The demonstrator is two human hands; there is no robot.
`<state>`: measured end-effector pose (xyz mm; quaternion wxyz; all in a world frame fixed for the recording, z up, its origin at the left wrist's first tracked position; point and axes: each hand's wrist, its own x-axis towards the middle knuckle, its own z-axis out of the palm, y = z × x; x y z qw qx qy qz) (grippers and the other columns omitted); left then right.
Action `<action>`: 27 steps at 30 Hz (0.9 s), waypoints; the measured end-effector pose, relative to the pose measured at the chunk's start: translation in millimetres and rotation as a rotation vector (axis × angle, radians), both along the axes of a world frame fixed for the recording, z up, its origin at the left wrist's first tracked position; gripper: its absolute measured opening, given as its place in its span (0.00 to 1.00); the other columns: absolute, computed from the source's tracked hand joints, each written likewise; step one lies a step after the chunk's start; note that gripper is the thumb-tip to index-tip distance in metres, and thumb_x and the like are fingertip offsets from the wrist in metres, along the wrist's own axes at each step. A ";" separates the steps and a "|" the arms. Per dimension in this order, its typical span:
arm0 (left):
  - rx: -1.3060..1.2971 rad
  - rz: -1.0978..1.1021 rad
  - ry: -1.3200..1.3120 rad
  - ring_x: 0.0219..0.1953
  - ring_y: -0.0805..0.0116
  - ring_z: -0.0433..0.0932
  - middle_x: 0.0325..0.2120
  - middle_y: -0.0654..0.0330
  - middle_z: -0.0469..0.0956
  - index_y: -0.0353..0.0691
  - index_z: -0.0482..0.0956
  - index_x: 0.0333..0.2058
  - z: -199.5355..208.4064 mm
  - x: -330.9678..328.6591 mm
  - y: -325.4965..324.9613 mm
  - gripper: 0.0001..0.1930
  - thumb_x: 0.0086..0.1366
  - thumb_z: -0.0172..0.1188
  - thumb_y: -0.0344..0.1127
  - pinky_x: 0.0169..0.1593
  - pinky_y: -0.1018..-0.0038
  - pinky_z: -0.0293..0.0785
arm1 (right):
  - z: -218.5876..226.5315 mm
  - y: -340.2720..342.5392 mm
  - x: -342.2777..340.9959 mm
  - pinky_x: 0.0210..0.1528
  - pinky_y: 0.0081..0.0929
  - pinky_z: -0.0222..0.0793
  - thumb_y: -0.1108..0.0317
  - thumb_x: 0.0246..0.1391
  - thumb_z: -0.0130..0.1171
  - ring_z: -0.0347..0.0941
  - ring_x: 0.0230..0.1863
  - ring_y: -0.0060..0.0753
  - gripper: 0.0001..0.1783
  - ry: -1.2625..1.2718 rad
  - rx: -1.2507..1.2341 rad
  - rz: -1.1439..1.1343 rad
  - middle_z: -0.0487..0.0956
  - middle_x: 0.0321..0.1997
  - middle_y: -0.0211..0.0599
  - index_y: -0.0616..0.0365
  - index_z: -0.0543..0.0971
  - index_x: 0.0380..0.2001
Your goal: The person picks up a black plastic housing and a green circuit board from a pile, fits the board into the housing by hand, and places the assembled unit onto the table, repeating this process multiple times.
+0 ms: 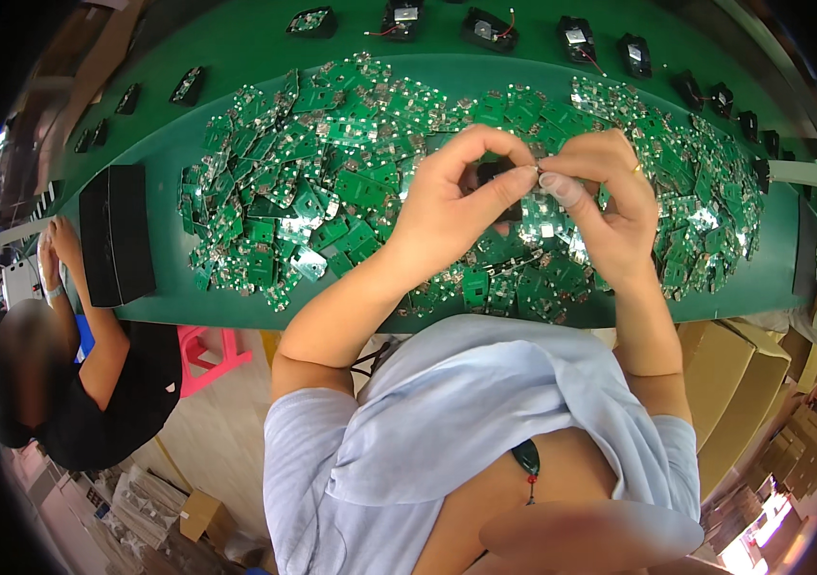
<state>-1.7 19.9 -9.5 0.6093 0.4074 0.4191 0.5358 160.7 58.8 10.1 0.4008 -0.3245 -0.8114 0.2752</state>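
My left hand [456,196] and my right hand [609,201] meet fingertip to fingertip above a wide heap of green circuit boards [360,187]. Both are closed in a pinch. What the fingertips grip is too small and covered to name. A dark piece [493,172] shows partly inside the curl of my left hand; I cannot tell whether it is held. Just below the fingertips is a board with bright metal parts [538,222]; whether it is held or lies on the heap is unclear.
Black plastic housings, some with red wires [490,31], line the green surface beyond the heap. A black box [117,235] stands at the left. A co-worker's hands [56,251] are beside it. Cardboard boxes [729,379] and a pink stool [207,359] stand below the table edge.
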 end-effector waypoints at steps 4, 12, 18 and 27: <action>-0.081 -0.110 0.052 0.21 0.82 0.71 0.27 0.65 0.72 0.39 0.71 0.34 7.8 -6.6 -1.2 0.06 0.58 0.57 0.29 0.18 0.86 0.63 | -2.3 0.3 -0.3 0.30 0.26 0.64 0.76 0.40 0.62 0.69 0.28 0.33 0.07 0.021 0.069 -0.004 0.74 0.26 0.34 0.59 0.76 0.26; 0.103 0.110 0.238 0.22 0.83 0.66 0.32 0.65 0.70 0.40 0.72 0.39 11.3 -4.5 -6.7 0.12 0.54 0.58 0.27 0.20 0.87 0.61 | 6.9 -1.2 5.3 0.24 0.26 0.63 0.78 0.35 0.62 0.67 0.25 0.35 0.10 -0.113 0.294 0.036 0.73 0.25 0.35 0.59 0.74 0.26; 0.243 0.174 0.381 0.22 0.81 0.66 0.31 0.63 0.70 0.39 0.74 0.38 8.3 -4.1 -8.7 0.13 0.51 0.60 0.26 0.21 0.85 0.62 | 11.5 -0.2 5.2 0.24 0.28 0.63 0.80 0.33 0.63 0.67 0.25 0.36 0.13 -0.145 0.398 0.106 0.72 0.26 0.36 0.60 0.73 0.27; 0.382 0.188 0.561 0.28 0.81 0.70 0.37 0.62 0.70 0.38 0.72 0.41 12.5 -6.4 -11.0 0.14 0.54 0.58 0.24 0.26 0.87 0.66 | 9.8 -2.3 2.5 0.24 0.28 0.63 0.81 0.33 0.63 0.67 0.25 0.36 0.15 -0.175 0.468 0.099 0.71 0.27 0.36 0.61 0.72 0.29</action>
